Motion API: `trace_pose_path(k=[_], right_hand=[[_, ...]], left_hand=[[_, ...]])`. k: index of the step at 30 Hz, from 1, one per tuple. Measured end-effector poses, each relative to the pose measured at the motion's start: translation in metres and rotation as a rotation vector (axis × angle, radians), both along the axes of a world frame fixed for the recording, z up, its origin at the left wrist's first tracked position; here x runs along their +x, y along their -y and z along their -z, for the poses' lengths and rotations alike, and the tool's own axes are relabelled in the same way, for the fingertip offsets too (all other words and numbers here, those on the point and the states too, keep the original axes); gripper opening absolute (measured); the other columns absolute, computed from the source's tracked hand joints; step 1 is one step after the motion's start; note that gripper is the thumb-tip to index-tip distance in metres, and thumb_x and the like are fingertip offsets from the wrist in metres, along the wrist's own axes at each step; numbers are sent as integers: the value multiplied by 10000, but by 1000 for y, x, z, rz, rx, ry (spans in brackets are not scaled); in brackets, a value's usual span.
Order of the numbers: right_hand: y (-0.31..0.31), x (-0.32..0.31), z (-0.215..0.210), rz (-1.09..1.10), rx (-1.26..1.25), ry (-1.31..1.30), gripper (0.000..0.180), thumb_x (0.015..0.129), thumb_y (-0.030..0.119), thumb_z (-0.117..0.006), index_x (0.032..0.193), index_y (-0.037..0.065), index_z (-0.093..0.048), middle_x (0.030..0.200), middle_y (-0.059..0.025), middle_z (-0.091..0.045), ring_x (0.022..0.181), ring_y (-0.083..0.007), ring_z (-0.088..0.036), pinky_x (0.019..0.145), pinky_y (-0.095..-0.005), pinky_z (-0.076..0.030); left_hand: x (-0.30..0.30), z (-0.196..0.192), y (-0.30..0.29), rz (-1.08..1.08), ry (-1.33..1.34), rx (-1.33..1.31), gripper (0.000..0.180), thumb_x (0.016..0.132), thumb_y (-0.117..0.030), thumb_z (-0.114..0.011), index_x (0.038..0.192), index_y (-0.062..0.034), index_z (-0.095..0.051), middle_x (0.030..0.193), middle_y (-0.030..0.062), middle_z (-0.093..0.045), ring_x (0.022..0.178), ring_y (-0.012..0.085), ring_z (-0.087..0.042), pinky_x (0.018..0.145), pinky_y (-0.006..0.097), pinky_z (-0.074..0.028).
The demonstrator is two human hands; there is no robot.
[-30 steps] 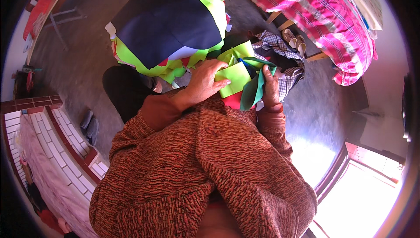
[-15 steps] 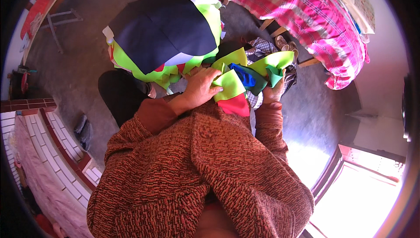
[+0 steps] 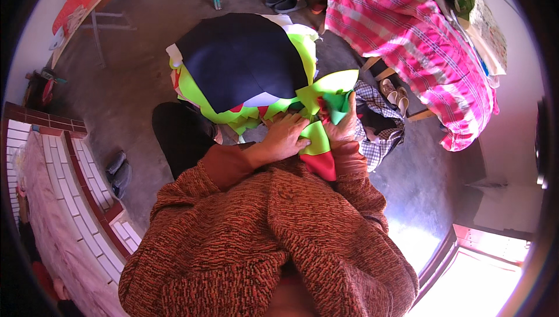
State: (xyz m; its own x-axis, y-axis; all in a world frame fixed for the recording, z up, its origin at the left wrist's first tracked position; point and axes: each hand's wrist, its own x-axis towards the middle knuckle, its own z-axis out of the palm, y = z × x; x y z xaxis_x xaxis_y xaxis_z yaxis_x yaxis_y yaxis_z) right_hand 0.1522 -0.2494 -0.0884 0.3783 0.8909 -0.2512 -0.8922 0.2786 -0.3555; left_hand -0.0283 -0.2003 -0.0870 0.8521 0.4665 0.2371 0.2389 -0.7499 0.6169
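Observation:
In front of my lap, my left hand (image 3: 284, 137) is closed on a strip of lime-green cloth (image 3: 315, 136) whose lower end is red (image 3: 320, 165). Close beside it on the right, my right hand (image 3: 345, 126) grips a bunched green cloth piece (image 3: 336, 106). A broad lime cloth flap (image 3: 332, 85) stands up just beyond both hands. Where the pieces meet between my fingers is partly hidden. Past my left hand lies a big pile of cloth: a dark navy sheet (image 3: 241, 60) on top, lime-green pieces (image 3: 201, 92) with ragged edges below.
A black-and-white checked cloth bag (image 3: 378, 136) sits right of my hand. Beyond it are pale shoes (image 3: 396, 95) and a pink plaid cover (image 3: 396, 43) over furniture. Dark slippers (image 3: 286, 2) lie at the far side, and a table (image 3: 87, 11) stands far left.
My right hand has come left, close to my left hand, with the green cloth. The blue piece seen between the hands is now out of sight. The whole view has shifted too.

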Motion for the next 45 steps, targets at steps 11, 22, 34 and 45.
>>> trace_pose_path(k=[11,22,34,45], right_hand=[[5,-7,1,-28,49,129,626,899,564,-459,1289,75,-473,1206,-130,-579,1049,-312,-593,906,-459,-486],[9,-7,6,2,69,179,655,904,570,-445,1316,61,-454,1280,-106,-533,1135,-281,-534,997,-428,-406],[18,-12,6,-82,-40,82,463,827,375,-663,1172,81,-575,1063,-72,-644,929,-206,-612,856,-336,-497],[11,-13,5,-63,-112,387,301,783,50,-620,1080,51,-573,936,-20,-626,791,-131,-598,738,-257,-488]], left_hand=[[2,-63,-31,-214,436,-86,423,786,-74,-701,1158,-36,-504,1016,118,-576,721,190,-610,650,314,-487],[28,-58,-39,-227,131,33,357,845,-328,-653,970,-4,-571,852,152,-607,779,297,-617,680,400,-479],[19,-102,-62,-6,684,-820,130,923,-118,-557,999,-15,-578,894,7,-616,832,61,-571,732,238,-473],[34,-165,-149,-20,1003,-749,278,922,-230,-578,1116,-38,-526,982,29,-576,871,85,-547,765,255,-462]])
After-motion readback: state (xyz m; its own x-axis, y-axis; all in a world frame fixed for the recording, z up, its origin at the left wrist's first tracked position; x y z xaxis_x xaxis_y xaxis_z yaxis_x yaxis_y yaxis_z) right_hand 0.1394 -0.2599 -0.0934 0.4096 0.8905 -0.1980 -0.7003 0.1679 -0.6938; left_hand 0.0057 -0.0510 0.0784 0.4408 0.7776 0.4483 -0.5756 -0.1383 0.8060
